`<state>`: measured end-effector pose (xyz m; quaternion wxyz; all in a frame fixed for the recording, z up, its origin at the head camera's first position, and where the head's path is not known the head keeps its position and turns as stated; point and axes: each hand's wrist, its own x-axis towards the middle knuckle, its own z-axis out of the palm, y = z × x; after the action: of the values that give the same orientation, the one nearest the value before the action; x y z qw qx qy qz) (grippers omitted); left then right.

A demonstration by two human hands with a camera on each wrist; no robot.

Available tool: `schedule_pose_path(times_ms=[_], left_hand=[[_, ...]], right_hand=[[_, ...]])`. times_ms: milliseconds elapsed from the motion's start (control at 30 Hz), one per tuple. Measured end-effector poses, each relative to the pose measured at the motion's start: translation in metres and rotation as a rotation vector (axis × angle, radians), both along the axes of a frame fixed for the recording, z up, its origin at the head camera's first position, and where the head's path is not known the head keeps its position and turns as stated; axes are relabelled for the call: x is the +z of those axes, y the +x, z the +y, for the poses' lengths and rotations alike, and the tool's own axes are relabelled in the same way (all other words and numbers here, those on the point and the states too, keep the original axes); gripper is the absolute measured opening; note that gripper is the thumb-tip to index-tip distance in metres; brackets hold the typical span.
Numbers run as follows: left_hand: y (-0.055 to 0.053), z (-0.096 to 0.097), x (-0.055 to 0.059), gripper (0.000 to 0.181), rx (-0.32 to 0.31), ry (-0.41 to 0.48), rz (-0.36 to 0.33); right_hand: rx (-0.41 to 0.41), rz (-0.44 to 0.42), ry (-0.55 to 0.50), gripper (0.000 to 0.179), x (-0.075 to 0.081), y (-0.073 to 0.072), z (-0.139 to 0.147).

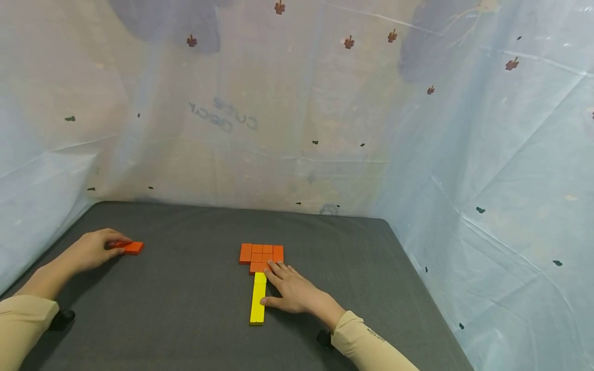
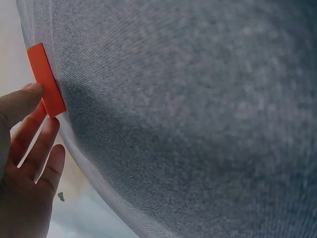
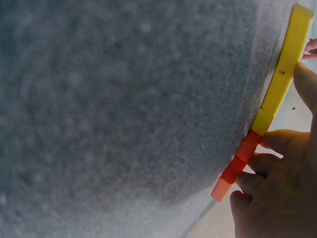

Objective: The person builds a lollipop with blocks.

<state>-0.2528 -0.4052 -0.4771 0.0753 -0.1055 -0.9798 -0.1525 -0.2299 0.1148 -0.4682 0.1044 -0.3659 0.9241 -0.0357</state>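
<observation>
At the left of the dark cloth surface, my left hand (image 1: 97, 248) pinches an orange block (image 1: 134, 248) between thumb and fingers. In the left wrist view this block (image 2: 47, 82) is a flat, oblong bar, with the thumb on its near side. My right hand (image 1: 294, 288) lies over the middle arrangement, fingers extended. Its fingertips touch the group of several orange blocks (image 1: 257, 252), which fit edge to edge. The thumb rests against the long yellow block (image 1: 257, 304); a short yellow block (image 1: 261, 277) sits between it and the orange group.
A grey cloth-covered table (image 1: 176, 299) carries the blocks. Pale translucent sheeting (image 1: 260, 170) with small leaf prints hangs behind and along both sides. A black device (image 1: 62, 320) is worn at the left wrist, another black device (image 1: 325, 338) at the right.
</observation>
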Motion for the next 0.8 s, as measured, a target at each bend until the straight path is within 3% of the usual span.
schedule_pose_path(times_ms=[600, 800], left_hand=[[0.001, 0.012, -0.004, 0.036, 0.006, 0.069, 0.017], [-0.001, 0.03, 0.001, 0.03, -0.029, 0.108, 0.116]], right_hand=[[0.0, -0.01, 0.006, 0.08, 0.002, 0.001, 0.0], [-0.004, -0.009, 0.006, 0.08, 0.002, 0.0, -0.001]])
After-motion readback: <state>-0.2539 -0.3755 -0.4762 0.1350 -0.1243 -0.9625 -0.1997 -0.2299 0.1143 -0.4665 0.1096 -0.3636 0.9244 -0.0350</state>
